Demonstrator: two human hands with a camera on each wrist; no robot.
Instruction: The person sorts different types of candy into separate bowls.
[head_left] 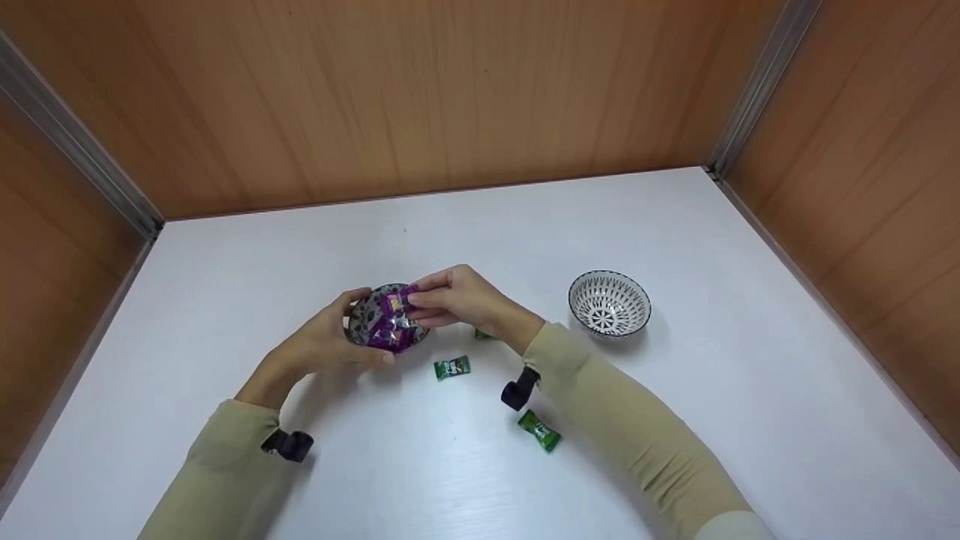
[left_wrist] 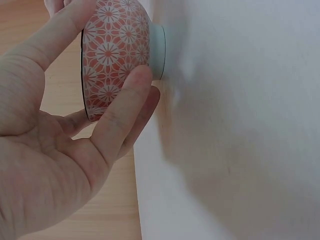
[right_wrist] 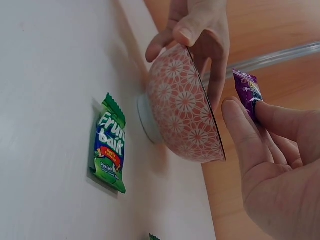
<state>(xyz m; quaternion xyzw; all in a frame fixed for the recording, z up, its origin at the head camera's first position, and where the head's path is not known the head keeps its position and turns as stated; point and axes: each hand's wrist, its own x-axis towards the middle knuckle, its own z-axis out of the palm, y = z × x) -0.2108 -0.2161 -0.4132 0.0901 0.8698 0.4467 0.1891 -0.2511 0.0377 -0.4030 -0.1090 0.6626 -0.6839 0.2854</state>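
Observation:
My left hand (head_left: 324,337) holds a small bowl (head_left: 362,319) by its side, thumb on the near rim and fingers curled round the far side. Its outside is pink with white flowers in the left wrist view, and its foot is close to the table. Purple-wrapped candies (head_left: 391,336) lie inside. Over the bowl, my right hand (head_left: 459,298) pinches a purple-wrapped candy (right_wrist: 247,92) between thumb and fingers. A green candy (head_left: 451,367) lies on the table right of the bowl. Another green candy (head_left: 483,334) is partly hidden under my right wrist.
To the right stands a second bowl (head_left: 609,304), white inside with a black pattern. One more green candy (head_left: 540,430) lies near my right forearm. The white table (head_left: 420,480) is bounded by wood-grain panels (head_left: 465,97) at the back and on both sides.

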